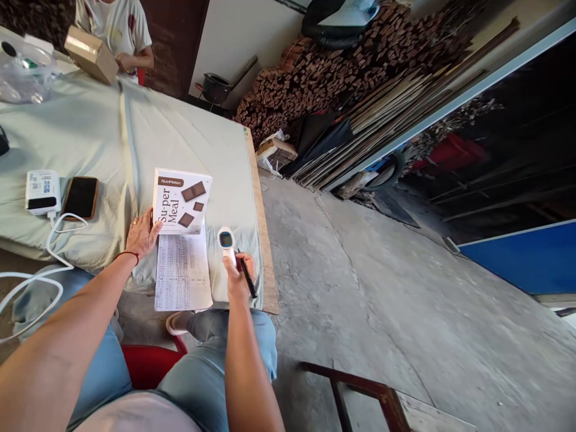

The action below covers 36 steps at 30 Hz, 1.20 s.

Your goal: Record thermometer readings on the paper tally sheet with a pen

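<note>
My left hand [143, 233] grips the lower left edge of a white "NutriMotion Su-per Meal" box [173, 207], its thumb at the front corner. Brown chocolate squares are printed on the box. Under its near end lies a printed sheet [183, 276], covered in small text and reaching past the table edge. To the right of the sheet, my right hand [240, 273] is closed round the handle of a white handheld device [227, 246] with a small dark screen. A black pen [247, 276] is also held in that hand, pointing down and right.
On the cloth-covered table [189, 135] lie a phone [81, 198] and a white power bank [43, 191] with a white cable. Across the table a person holds a cardboard box [92, 54]. A plastic bag [22, 75] lies far left; a wooden frame [351, 384] stands low right.
</note>
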Available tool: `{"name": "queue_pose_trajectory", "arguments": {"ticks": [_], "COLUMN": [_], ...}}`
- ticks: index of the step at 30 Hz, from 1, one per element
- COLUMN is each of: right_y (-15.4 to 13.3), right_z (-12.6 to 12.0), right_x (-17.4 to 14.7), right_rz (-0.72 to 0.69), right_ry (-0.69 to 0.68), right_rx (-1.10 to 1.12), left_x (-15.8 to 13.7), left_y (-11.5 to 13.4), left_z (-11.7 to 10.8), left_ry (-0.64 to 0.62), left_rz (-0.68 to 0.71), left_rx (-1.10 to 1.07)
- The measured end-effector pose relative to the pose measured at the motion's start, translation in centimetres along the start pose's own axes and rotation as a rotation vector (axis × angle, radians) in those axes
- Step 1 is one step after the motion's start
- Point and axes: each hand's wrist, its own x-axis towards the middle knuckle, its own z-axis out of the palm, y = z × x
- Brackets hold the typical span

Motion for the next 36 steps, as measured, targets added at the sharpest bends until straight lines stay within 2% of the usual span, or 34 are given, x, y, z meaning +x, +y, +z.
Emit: {"name": "queue_pose_trajectory", "arguments": {"ticks": [5, 8, 11, 23, 30, 36], "right_y": [-5.5, -7.8, -8.7, -9.5, -10.1, -10.4], "right_z": [5.1, 7.6, 9.1, 10.0, 9.9, 9.7], "right_x": [0.4, 0.6, 0.6, 0.2, 0.2, 0.2], "right_rz": [0.026, 0.062, 0.089, 0.151, 0.242, 0.203], "right_ry": [-0.105, -0.176, -0.201, -0.143, -0.194, -0.221], "right_rx": [0.542, 0.657, 0.677, 0.694, 0.751, 0.709], "left_x": [0.1, 0.2, 0.2, 0.3, 0.2, 0.3], "left_y": [-0.5, -0.6, -0.7, -0.8, -0.7, -0.6], "left_z": [0.3, 0.5, 0.6, 0.8, 0.5, 0.3], "left_ry": [-0.016, -0.011, -0.012, -0.005, -0.015, -0.017], "left_rz": [-0.013, -0.007, -0.008, -0.026, -0.038, -0.038], "left_rx": [0.074, 0.097, 0.104, 0.105, 0.102, 0.113]}}
